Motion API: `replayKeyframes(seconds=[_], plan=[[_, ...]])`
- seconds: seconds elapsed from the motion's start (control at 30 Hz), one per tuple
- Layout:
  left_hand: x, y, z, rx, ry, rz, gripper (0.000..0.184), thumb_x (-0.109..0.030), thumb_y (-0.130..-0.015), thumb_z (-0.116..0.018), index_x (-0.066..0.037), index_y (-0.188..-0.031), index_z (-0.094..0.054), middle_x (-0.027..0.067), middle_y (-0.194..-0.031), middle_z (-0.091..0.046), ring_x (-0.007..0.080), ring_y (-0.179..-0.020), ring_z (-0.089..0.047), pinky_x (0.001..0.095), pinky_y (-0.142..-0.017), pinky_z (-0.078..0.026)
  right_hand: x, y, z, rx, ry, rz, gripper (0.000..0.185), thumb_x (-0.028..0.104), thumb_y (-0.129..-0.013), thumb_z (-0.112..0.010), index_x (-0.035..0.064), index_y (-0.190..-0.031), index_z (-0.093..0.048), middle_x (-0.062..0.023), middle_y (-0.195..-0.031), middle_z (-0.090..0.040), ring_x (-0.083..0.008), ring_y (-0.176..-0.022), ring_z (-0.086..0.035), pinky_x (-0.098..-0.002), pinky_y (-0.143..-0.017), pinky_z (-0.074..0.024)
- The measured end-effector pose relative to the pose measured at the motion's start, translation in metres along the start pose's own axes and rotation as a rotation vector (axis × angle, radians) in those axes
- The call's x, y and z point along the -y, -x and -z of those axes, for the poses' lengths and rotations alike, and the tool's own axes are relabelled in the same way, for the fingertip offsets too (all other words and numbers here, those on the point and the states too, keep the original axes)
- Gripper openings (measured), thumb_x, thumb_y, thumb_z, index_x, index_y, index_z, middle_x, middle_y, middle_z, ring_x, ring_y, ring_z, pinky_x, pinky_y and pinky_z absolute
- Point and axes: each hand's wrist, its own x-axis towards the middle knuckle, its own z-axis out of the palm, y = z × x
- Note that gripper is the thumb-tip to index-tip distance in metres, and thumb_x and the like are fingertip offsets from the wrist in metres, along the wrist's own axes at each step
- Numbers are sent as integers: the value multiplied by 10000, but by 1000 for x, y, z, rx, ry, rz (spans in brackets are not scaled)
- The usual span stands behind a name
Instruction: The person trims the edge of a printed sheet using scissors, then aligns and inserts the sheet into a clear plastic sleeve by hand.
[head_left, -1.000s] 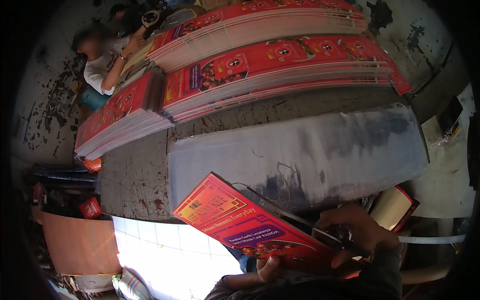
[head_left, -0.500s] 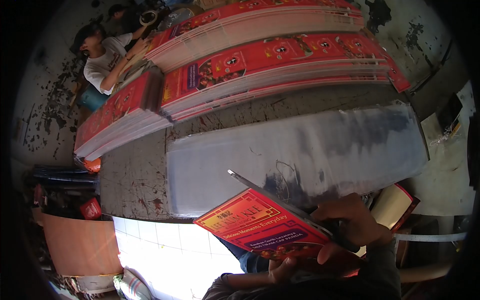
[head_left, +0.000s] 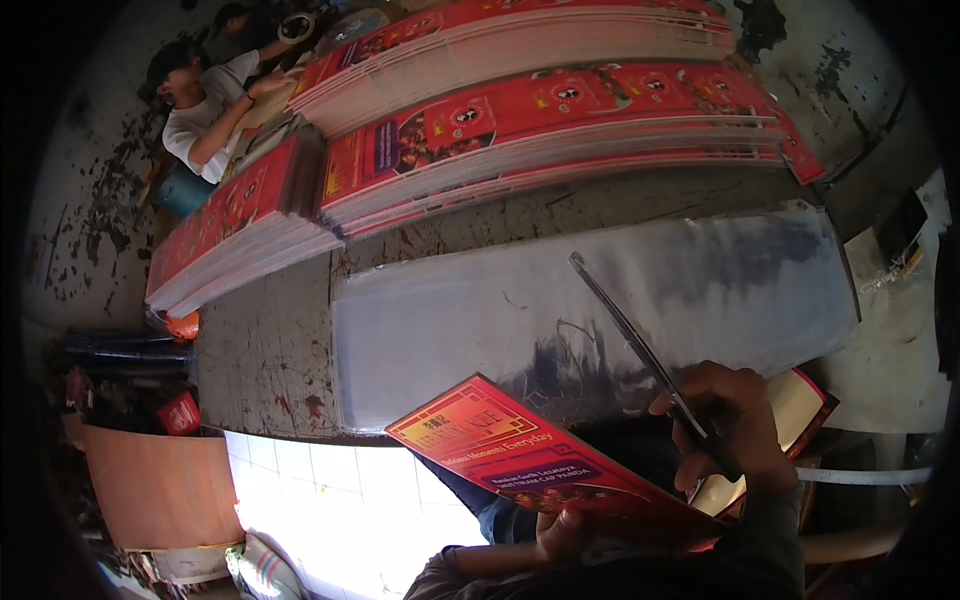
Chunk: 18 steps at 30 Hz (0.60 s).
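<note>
My left hand (head_left: 562, 535) is closed on the near edge of a red printed panel (head_left: 520, 455) with yellow lettering, which is tilted in front of my body. My right hand (head_left: 735, 420) grips long, slim scissors (head_left: 640, 345) by their dark handles. Their blades look closed and point up and away to the left, above the panel and apart from it. Under them on the worktable lies a clear plastic-like sheet (head_left: 450, 320). Part of the panel's near end lies in shadow.
Stacks of red printed panels (head_left: 470, 150) run along the far side of the scratched worktable (head_left: 265, 350). A co-worker (head_left: 205, 115) stands at the back left. Near my right arm is a rolled, cream-coloured sheet (head_left: 795, 410). A brown board (head_left: 160, 490) stands at the lower left.
My right hand has lifted the scissors away from the panel's edge, swinging the tip up and to the right. The panel stays in my left hand, tilted slightly more. The co-worker's arms have shifted.
</note>
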Motion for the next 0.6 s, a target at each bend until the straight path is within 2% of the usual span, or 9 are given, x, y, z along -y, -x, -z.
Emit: replayKeyframes(seconds=[0.07, 0.3, 0.33, 0.37, 0.43, 0.47, 0.5, 0.57, 0.6], plan=[[-2, -3, 1, 18, 41, -19, 488, -287, -813, -536, 21, -1169, -407, 194, -1113, -523, 326, -1023, -521, 449, -892, -405, 6, 2, 1, -108, 180, -18, 588, 114, -469, -849, 61, -975, -553, 8, -570, -505, -31, -521, -442, -215, -483, -338], [-9, -12, 10, 113, 177, -130, 483, -303, -818, -534, 14, -1163, -418, 187, -1112, -527, 323, -1023, -522, 449, -893, -403, 15, -2, 16, -379, 708, -27, 507, 23, -519, -765, 100, -975, -557, -11, -473, -456, -69, -452, -439, -212, -461, -342], [-10, -12, 12, 123, 167, -150, 476, -309, -821, -531, 9, -1159, -424, 181, -1112, -529, 318, -1022, -523, 447, -893, -402, 17, -1, 22, -344, 750, -79, 504, -17, -557, -711, 105, -1016, -543, -55, -603, -519, -135, -524, -514, -251, -509, -396], [-11, -13, 13, 132, 156, -171, 470, -315, -823, -528, 3, -1155, -431, 176, -1112, -531, 314, -1021, -525, 445, -894, -400, 15, -5, 23, -335, 749, -79, 504, -17, -557, -711, 105, -1016, -543, -55, -603, -519, -135, -524, -514, -251, -509, -396], [-13, -16, 12, 151, 141, -201, 461, -325, -827, -524, -5, -1150, -441, 168, -1113, -534, 308, -1019, -527, 442, -894, -399, 11, -11, 25, -389, 884, 177, 497, -34, -605, -651, 101, -1065, -517, -109, -827, -551, -219, -670, -572, -315, -602, -439], [-14, -18, 11, 159, 136, -212, 459, -328, -828, -523, -8, -1148, -445, 165, -1113, -535, 305, -1019, -527, 441, -894, -398, 16, -11, 22, -365, 875, 78, 502, -31, -638, -614, 106, -1107, -499, -123, -990, -518, -276, -872, -550, -347, -697, -437], [-18, -19, 7, 118, 137, -203, 460, -332, -830, -518, -18, -1156, -438, 162, -1113, -534, 304, -1021, -525, 444, -893, -398, 15, -13, 20, -365, 879, 81, 502, -31, -638, -614, 106, -1107, -499, -123, -990, -518, -276, -872, -550, -347, -697, -437], [-23, -22, 4, 81, 141, -194, 462, -337, -832, -514, -27, -1165, -432, 158, -1114, -533, 303, -1024, -523, 448, -891, -398, 11, -19, 18, -350, 1272, 169, 498, 23, -651, -639, 116, -1121, -505, -125, -1036, -504, -274, -945, -514, -351, -733, -434], [-24, -22, 5, 58, 136, -223, 465, -342, -834, -509, -32, -1170, -426, 158, -1114, -532, 305, -1025, -522, 452, -890, -398, 15, -20, 16, -349, 1274, 170, 498, 23, -651, -639, 116, -1121, -505, -125, -1036, -504, -274, -945, -514, -351, -733, -434]])
